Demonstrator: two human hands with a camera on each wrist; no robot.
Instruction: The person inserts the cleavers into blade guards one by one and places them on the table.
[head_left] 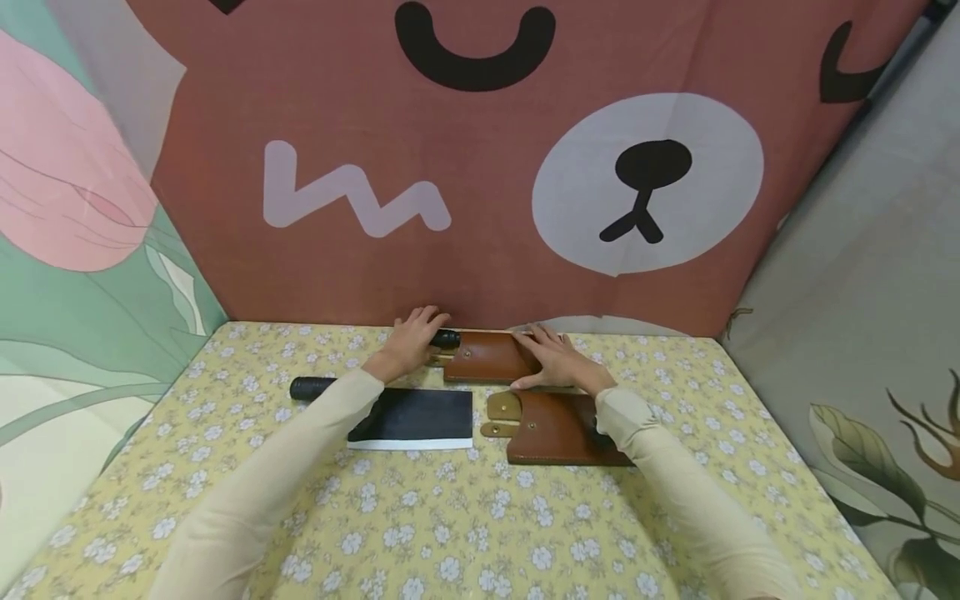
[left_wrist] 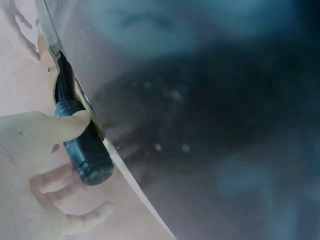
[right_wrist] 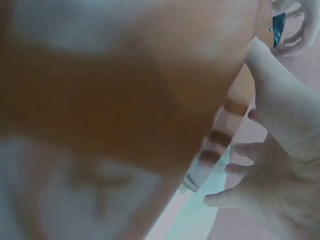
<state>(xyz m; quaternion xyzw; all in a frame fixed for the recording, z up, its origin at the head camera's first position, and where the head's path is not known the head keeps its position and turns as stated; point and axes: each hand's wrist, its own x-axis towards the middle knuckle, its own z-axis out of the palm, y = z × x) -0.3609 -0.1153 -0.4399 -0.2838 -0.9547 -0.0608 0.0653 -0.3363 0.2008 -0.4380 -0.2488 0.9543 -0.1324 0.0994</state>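
Note:
At the back of the table lies a brown leather sheath (head_left: 487, 358), with the black handle (left_wrist: 87, 145) of a sheathed cleaver sticking out of its left end. My left hand (head_left: 408, 343) holds that handle, thumb on one side and fingers on the other. Across the sheath's right part rests my right hand (head_left: 558, 358), fingers spread and thumb apart. In the right wrist view its fingers (right_wrist: 245, 150) lie along the sheath. A bare cleaver (head_left: 420, 417) with a dark blade lies nearer, partly behind my left forearm. Right of it is a second brown sheath (head_left: 558, 433) with tan snap straps (head_left: 502, 408).
A yellow floral cloth (head_left: 450, 533) covers the table. Directly behind the table's back edge stands a reddish-brown cloth wall (head_left: 360, 275) with a bear print. Printed cloth walls also stand at the left (head_left: 75, 300) and right (head_left: 847, 292).

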